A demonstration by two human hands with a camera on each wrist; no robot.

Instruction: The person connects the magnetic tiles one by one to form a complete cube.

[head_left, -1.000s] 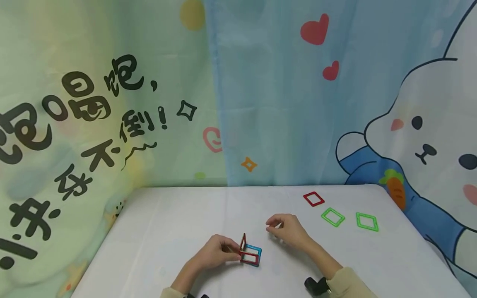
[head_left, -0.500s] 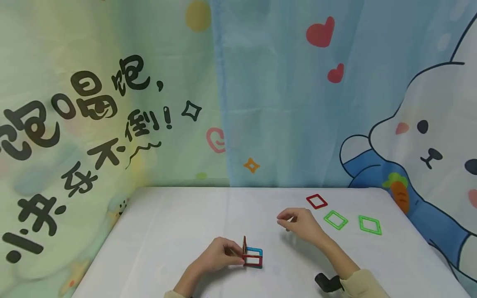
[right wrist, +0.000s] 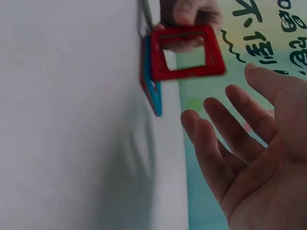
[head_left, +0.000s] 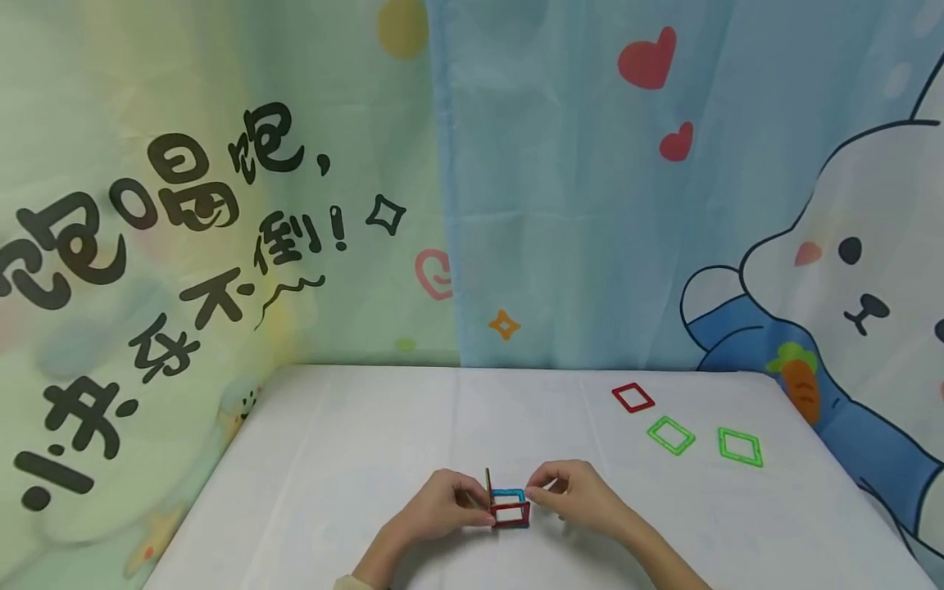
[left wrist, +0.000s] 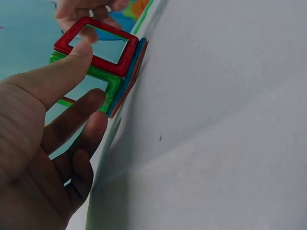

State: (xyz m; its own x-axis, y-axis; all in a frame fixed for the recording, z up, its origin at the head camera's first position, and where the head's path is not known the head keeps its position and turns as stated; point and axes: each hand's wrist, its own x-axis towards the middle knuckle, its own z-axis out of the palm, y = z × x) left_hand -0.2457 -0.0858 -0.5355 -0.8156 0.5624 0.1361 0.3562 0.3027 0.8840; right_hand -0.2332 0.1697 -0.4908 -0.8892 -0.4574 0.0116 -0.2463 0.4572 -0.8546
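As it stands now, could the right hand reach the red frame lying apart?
Probably yes: the right hand looks empty, and only bare table shows between it and that red frame.

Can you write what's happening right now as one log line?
left hand: holds joined frames | right hand: beside them, holds nothing | on table, apart: red frame, two green frames

- 1 o'clock: red frame (right wrist: 192, 73), left hand (right wrist: 189, 12) behind.
- 12 o'clock: blue frame (right wrist: 156, 98), nearly edge-on.
- 9 o'clock: white tabletop (right wrist: 62, 115).
- 4 o'clock: right hand (right wrist: 261, 155), fingers loosely bent, apart from both frames.
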